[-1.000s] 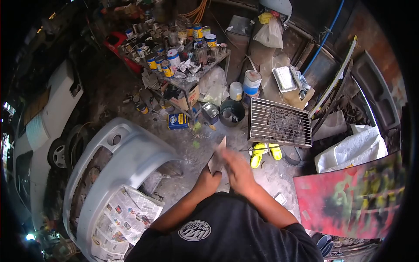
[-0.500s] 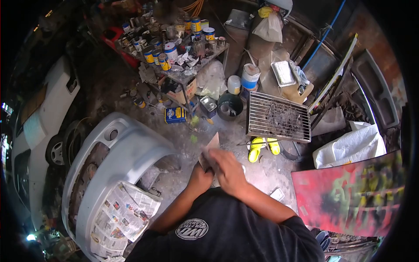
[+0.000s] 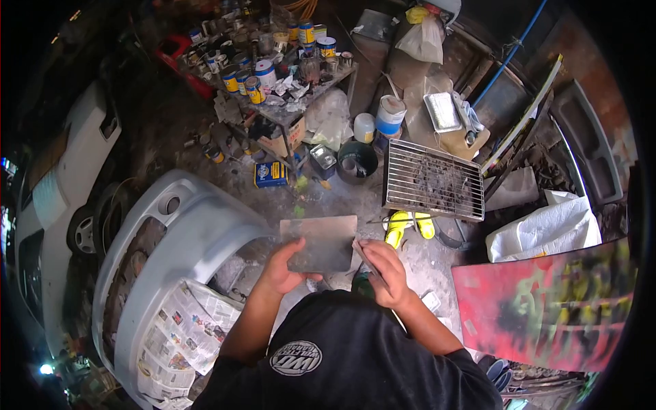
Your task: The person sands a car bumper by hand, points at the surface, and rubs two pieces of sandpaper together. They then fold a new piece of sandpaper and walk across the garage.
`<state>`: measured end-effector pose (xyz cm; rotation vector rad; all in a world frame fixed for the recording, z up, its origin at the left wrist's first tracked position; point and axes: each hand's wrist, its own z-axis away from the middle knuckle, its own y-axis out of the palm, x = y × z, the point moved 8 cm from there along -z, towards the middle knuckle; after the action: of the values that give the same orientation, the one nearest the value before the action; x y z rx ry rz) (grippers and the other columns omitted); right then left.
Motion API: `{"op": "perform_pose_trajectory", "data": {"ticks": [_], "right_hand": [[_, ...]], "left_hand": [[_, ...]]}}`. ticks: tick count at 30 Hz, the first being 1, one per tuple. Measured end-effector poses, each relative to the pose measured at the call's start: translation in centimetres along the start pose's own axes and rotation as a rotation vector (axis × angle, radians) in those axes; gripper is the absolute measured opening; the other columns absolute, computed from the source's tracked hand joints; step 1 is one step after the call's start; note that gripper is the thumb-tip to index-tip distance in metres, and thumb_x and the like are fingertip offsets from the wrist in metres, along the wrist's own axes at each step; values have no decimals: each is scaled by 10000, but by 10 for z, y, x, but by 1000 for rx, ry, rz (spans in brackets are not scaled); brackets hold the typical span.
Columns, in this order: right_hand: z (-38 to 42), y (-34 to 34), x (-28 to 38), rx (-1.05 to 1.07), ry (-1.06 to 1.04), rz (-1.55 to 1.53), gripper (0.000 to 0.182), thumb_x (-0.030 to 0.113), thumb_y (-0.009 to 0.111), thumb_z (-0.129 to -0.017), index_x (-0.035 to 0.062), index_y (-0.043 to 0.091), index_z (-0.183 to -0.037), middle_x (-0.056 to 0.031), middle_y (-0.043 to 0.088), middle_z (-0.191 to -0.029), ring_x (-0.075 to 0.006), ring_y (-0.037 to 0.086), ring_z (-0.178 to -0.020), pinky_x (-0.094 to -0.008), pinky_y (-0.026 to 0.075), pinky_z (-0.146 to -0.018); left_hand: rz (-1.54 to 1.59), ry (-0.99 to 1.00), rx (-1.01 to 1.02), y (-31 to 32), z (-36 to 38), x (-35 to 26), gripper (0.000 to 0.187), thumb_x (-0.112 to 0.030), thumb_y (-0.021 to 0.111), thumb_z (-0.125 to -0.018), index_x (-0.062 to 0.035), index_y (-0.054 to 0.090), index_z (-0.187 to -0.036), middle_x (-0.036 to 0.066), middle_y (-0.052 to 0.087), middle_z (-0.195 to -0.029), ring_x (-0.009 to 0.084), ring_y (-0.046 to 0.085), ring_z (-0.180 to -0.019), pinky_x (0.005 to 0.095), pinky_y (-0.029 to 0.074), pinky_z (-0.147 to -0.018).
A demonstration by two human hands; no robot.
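Note:
Held out in front of my chest is a flat grey-brown sheet [image 3: 321, 242], perhaps sandpaper, seen broad side up. My left hand [image 3: 281, 268] grips its left edge, thumb on top and fingers beneath. At the sheet's right edge, my right hand [image 3: 386, 270] is closed on a thin folded piece [image 3: 369, 261] of similar colour. To the left stands a grey car bumper [image 3: 198, 225] with newspaper [image 3: 181, 335] over its lower part.
Paint cans [image 3: 265, 74] crowd a bench ahead. A metal grill rack [image 3: 434, 181] stands above yellow shoes [image 3: 396, 229]. A white sack [image 3: 547, 232] and a red painted panel [image 3: 540, 307] lie right. A white car [image 3: 61, 198] is far left.
My hands were together on the brown sheet; now they have moved apart, with the sheet turned flat in my left hand and a folded piece in my right.

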<state>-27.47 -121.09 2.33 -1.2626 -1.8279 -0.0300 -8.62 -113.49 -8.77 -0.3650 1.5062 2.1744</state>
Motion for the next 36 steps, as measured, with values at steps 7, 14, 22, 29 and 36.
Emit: {"op": "perform_pose_trajectory", "data": {"ticks": [7, 14, 22, 29, 36], "right_hand": [[-38, -31, -18, 78, 291, 146, 431, 15, 596, -827, 4, 566, -1257, -183, 587, -1274, -373, 575, -1165, -405, 458, -1002], [-44, -7, 22, 357, 173, 278, 383, 4, 587, -774, 35, 591, -1156, -177, 630, -1146, -355, 619, -1057, -428, 512, -889], [-23, -32, -100, -165, 813, -210, 302, 179, 628, -942, -12, 546, -1162, -132, 657, -1060, -212, 642, -933, -307, 502, -821], [-11, -12, -158, -486, 934, -530, 391, 271, 594, -993, -21, 540, -1247, -78, 638, -1096, -121, 570, -989, -265, 439, -905], [6, 31, -150, -523, 911, -517, 320, 288, 565, -1011, -6, 579, -1138, -28, 600, -979, -88, 513, -872, -251, 433, -809]], "left_hand": [[-1095, 262, 37, 42, 16, -30, 522, -35, 620, -880, -34, 495, -1387, 121, 598, -1328, 308, 603, -1190, 434, 566, -884], [-1982, 560, -12, 89, 22, -39, 707, 22, 612, -718, -75, 491, -1408, 65, 482, -1481, 255, 482, -1341, 385, 446, -1069], [-1652, 509, -128, 75, 26, -36, 456, -164, 589, -940, -40, 512, -1372, 185, 609, -1279, 322, 613, -1157, 392, 504, -930], [-1354, 481, -69, 77, 17, -9, 340, -193, 574, -978, 54, 605, -1210, 207, 693, -971, 269, 704, -830, 358, 528, -743], [-1346, 488, -165, 78, 5, -10, 340, -204, 558, -962, 10, 604, -1224, 272, 654, -1096, 458, 628, -1008, 447, 512, -853]]}}
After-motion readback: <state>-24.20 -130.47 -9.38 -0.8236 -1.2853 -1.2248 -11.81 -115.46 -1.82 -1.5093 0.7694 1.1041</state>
